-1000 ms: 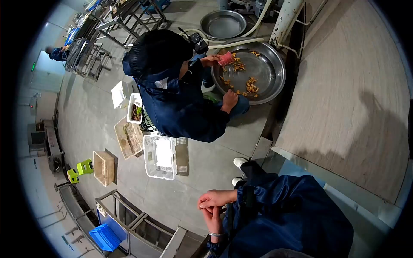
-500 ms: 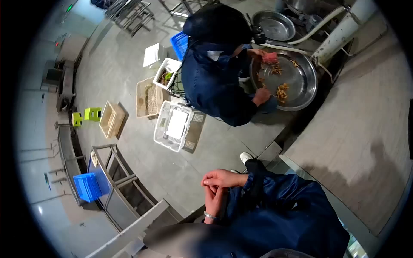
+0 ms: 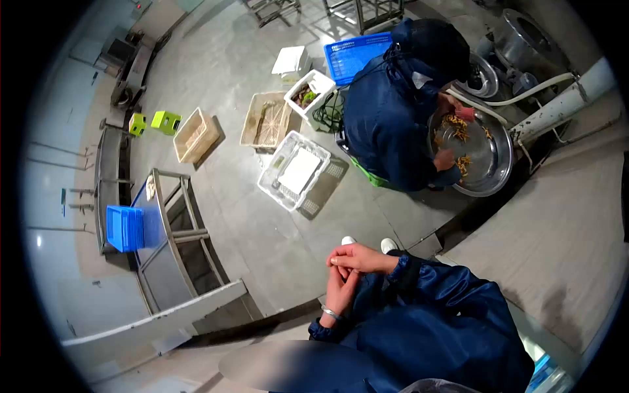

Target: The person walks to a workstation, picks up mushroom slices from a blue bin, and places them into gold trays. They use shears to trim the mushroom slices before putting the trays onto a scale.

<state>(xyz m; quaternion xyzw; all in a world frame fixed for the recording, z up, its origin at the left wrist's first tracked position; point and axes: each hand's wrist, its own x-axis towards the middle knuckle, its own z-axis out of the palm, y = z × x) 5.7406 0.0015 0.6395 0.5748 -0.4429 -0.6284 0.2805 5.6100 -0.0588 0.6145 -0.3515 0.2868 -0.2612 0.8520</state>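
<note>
Our right hand (image 3: 362, 258) lies on top, its fingers curled closed over the bent, tucked-in fingers of our left hand (image 3: 341, 291). Neither holds any object, and we judge this a resting clasp, since nothing lies within reach. Both sit just below the centre of the frame, in front of our lap. A thin silver metal bracelet (image 3: 329, 315) rings the left wrist, and a glossy dark blue jacket sleeve (image 3: 401, 268) bunches in soft folds at the right wrist. Nearest to the hands are the rounded toes of our white shoes (image 3: 388, 245), just above them, planted on the smooth grey concrete floor (image 3: 262, 242).

Toward the upper right a co-worker in a dark blue jacket (image 3: 386, 124) crouches over a wide round stainless steel basin (image 3: 498, 171), one hand among thin orange strips (image 3: 462, 164). The basin's low place on the floor probably suits the crouch. A white perforated plastic crate (image 3: 298, 171) stands just beside the co-worker, likely kept handy, with a beige woven-look tray (image 3: 265, 121) and a blue slatted plastic crate (image 3: 357, 56) above it. At the left stands a bare steel frame table (image 3: 170, 236)
</note>
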